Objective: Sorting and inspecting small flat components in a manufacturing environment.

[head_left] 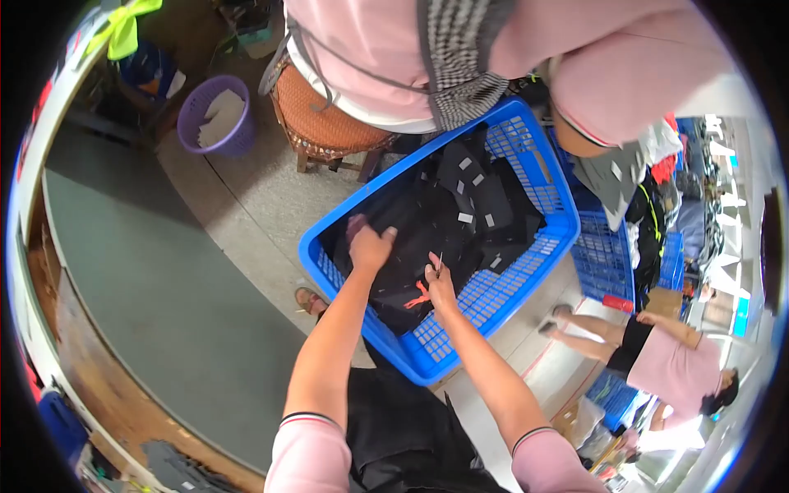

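Observation:
A blue plastic basket (386, 337) stands before me, holding dark fabric pieces (485, 193) with small pale labels on them. My left hand (370, 245) is over the fabric near the basket's left side, thumb apart from the fingers and nothing visibly in its grip. To its right, my right hand (441, 286) is closed around a small pair of scissors (440, 258), of which only a thin pointed part shows. A bright orange strip (418, 296) hangs beside that hand's fingers; whether it is tied to the scissors I cannot tell.
A person in pink (362, 41) is close beyond the basket, next to an orange-topped stool (308, 103). Left are a purple bin (245, 127) and a long grey-green table (140, 271). Stacked blue crates (604, 259) and another person (670, 361) are at right.

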A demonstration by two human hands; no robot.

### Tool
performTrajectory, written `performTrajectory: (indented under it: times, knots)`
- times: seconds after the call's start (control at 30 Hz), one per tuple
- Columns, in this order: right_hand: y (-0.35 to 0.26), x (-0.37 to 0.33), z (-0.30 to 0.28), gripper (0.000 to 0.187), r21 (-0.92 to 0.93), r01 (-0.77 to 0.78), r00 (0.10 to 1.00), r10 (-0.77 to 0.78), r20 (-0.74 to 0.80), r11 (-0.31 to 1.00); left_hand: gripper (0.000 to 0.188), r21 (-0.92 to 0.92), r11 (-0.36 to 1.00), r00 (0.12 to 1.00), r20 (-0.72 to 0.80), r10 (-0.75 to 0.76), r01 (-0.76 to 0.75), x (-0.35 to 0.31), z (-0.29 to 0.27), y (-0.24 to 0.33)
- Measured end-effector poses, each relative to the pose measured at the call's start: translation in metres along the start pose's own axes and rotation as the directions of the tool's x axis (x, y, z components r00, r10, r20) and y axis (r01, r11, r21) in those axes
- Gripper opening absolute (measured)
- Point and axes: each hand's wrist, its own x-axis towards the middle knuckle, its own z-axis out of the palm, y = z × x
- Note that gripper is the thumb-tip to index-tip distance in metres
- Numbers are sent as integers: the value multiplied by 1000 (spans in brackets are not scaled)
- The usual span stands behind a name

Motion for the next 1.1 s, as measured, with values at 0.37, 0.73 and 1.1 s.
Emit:
performTrajectory:
  times: [0.37,0.73,1.1]
  knots:
    - [28,105,11,54,-268,-28,951,-57,-304,963,109,-11,750,750,-14,-661,661,87,20,-32]
    - [35,119,-30,49,220,-55,981,93,-169,974,83,-104,906,898,221,-382,411,56,44,19]
    - [40,112,-66,41,578,-199,956,285,-62,792,69,-239,954,968,213,-132,182,11,95,58]
